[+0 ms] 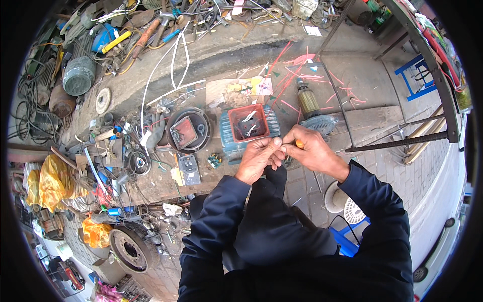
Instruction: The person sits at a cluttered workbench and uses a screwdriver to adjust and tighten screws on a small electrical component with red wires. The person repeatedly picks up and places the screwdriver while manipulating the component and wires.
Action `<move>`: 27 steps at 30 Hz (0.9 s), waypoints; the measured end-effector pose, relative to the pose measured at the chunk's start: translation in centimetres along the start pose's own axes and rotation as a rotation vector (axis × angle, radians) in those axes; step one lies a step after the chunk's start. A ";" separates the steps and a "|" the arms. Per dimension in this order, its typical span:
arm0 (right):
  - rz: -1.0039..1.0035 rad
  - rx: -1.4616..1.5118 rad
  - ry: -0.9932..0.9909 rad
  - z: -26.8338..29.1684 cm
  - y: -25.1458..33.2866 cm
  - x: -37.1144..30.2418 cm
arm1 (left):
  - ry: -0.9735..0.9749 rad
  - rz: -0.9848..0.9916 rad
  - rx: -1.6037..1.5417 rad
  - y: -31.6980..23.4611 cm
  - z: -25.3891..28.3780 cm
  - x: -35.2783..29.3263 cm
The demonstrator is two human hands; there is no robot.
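Both my hands meet just in front of a blue-green ribbed electric motor (226, 132). My left hand (256, 159) is closed in a pinch, with its thumb and fingertips against those of the right. My right hand (314, 152) is closed too, and a small orange piece (300, 144) shows between its curled fingers. Whatever lies between the fingertips is too small to make out. On top of the motor sits an open red terminal box (232, 117) with pale wire ends inside. To its right stands a motor rotor (308, 99) by a grey finned disc (322, 124).
Left of the motor lie a round black motor cover (205, 121), a grey plate (189, 168) and a small green part (215, 160). Red wire scraps (289, 75) are strewn behind. A metal frame (402, 145) stands at right. Tools and old motors (79, 75) crowd the back left.
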State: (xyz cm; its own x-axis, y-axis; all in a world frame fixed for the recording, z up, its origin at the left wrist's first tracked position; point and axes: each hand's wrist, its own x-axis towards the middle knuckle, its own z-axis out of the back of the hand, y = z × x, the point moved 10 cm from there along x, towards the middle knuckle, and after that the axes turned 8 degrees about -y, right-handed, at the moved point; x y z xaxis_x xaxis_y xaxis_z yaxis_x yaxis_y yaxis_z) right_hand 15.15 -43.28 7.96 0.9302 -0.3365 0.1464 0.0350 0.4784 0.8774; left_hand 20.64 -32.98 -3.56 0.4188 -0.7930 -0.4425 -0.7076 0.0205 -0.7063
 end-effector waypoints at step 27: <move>0.179 0.933 -0.660 20.7 5.2 4.3 | 0.075 -0.094 -0.171 -1.1 -0.6 1.4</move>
State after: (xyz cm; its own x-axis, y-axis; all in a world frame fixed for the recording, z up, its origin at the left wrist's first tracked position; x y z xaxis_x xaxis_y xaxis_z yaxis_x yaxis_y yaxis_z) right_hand 11.81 -59.00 22.64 0.5132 -0.8142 0.2715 -0.6174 -0.1305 0.7758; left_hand 21.67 -34.44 -3.10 0.4486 -0.8296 -0.3325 -0.7565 -0.1544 -0.6355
